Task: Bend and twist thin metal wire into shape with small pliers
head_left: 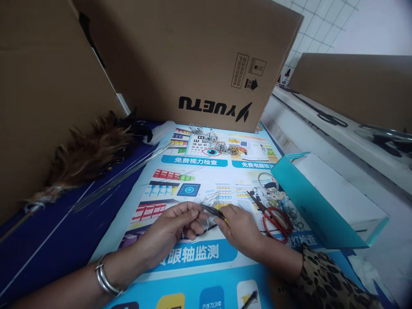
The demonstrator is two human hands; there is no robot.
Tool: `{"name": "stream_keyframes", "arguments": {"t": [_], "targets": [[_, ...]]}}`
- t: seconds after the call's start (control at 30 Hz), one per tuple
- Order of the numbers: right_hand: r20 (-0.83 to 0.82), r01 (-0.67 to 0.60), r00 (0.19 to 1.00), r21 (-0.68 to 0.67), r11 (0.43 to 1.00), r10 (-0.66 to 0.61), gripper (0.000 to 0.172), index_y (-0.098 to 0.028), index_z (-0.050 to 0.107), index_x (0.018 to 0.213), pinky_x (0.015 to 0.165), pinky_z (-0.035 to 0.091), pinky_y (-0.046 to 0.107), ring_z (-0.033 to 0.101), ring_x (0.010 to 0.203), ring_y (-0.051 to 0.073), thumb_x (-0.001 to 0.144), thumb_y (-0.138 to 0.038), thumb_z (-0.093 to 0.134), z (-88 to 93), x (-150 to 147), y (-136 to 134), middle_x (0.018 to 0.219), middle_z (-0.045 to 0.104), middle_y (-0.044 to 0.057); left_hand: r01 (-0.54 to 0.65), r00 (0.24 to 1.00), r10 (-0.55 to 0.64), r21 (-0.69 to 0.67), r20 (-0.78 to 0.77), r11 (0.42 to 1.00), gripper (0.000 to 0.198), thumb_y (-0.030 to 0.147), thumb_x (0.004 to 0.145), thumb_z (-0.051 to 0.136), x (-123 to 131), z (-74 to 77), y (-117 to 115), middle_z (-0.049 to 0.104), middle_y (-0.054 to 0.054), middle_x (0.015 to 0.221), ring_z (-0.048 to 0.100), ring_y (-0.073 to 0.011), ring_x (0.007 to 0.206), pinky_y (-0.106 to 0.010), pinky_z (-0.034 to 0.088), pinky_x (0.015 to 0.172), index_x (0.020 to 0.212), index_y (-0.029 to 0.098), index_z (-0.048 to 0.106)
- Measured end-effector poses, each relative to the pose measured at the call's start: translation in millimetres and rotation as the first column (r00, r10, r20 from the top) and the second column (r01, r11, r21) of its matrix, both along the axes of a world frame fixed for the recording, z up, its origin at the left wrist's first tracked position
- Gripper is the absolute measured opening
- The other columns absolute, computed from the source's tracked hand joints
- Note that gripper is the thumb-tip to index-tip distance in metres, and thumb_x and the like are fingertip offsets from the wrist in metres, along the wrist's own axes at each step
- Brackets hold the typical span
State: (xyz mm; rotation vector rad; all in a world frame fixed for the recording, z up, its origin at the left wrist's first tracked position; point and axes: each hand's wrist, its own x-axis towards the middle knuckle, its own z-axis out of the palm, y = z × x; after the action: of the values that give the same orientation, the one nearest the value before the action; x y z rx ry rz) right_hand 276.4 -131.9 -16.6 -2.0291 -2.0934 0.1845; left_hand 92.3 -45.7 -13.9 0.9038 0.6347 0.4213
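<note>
My right hand [240, 225] is closed round the handles of a pair of pliers [212, 210]. Their dark jaws point left and meet the fingertips of my left hand [183, 221]. Between thumb and fingers, my left hand pinches a thin wire [207, 225] that curves down in a loop below the jaws. Whether the jaws grip this wire is too small to tell. Just beyond the pliers lies a loose tangle of fine wires [214, 199]. Right of my right hand rest red-handled scissors [277, 221], their blades pointing up and left.
A printed poster [206, 178] covers the table. Small wire pieces [214, 143] are heaped at its far end. Long straight wires [128, 171] and a brown feather duster [90, 150] lie left. An open teal box [322, 210] stands right; a large cardboard box [193, 56] rises behind.
</note>
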Motion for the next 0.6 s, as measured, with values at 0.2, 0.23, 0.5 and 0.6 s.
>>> {"name": "stream_keyframes", "arguments": {"t": [0.2, 0.23, 0.5, 0.6], "targets": [[-0.052, -0.003, 0.999, 0.006, 1.000, 0.003, 0.028, -0.017, 0.053, 0.102, 0.065, 0.038, 0.026, 0.055, 0.082, 0.019, 0.092, -0.038, 0.037, 0.2, -1.0, -0.5, 0.092, 0.061, 0.006, -0.042, 0.999, 0.042, 0.004, 0.015, 0.999, 0.011, 0.027, 0.080, 0.061, 0.1, -1.0, -1.2, 0.059, 0.000, 0.059, 0.051, -0.0103, 0.055, -0.021, 0.036, 0.052, 0.082, 0.016, 0.059], [-0.057, -0.004, 0.998, 0.006, 1.000, 0.004, 0.027, -0.017, 0.052, 0.102, 0.065, 0.038, 0.026, 0.055, 0.083, 0.019, 0.092, -0.037, 0.037, 0.3, -1.1, -0.5, 0.092, 0.060, 0.006, -0.050, 0.999, 0.050, 0.005, 0.012, 0.999, 0.011, 0.027, 0.080, 0.062, 0.1, -1.8, -1.2, 0.059, 0.001, 0.058, 0.050, -0.0100, 0.054, -0.021, 0.035, 0.053, 0.081, 0.017, 0.058], [-0.079, 0.002, 0.997, -0.019, 1.000, -0.003, 0.028, -0.017, 0.052, 0.100, 0.064, 0.037, 0.025, 0.055, 0.082, 0.018, 0.092, -0.038, 0.035, 2.0, -0.9, -0.4, 0.092, 0.060, 0.006, -0.088, 0.996, 0.090, 0.091, -0.018, 0.992, 0.014, 0.026, 0.079, 0.063, 1.8, -3.5, 0.4, 0.056, 0.004, 0.056, 0.043, -0.0073, 0.052, -0.019, 0.029, 0.051, 0.076, 0.018, 0.052], [-0.083, -0.004, 0.997, -0.029, 1.000, 0.001, 0.028, -0.017, 0.052, 0.100, 0.065, 0.037, 0.025, 0.055, 0.083, 0.019, 0.092, -0.038, 0.035, 2.5, -0.3, -0.3, 0.091, 0.060, 0.006, -0.087, 0.996, 0.091, 0.116, -0.023, 0.989, 0.013, 0.026, 0.079, 0.062, 1.6, -3.1, 0.5, 0.056, 0.004, 0.056, 0.043, -0.0075, 0.052, -0.019, 0.029, 0.050, 0.078, 0.018, 0.052]]}}
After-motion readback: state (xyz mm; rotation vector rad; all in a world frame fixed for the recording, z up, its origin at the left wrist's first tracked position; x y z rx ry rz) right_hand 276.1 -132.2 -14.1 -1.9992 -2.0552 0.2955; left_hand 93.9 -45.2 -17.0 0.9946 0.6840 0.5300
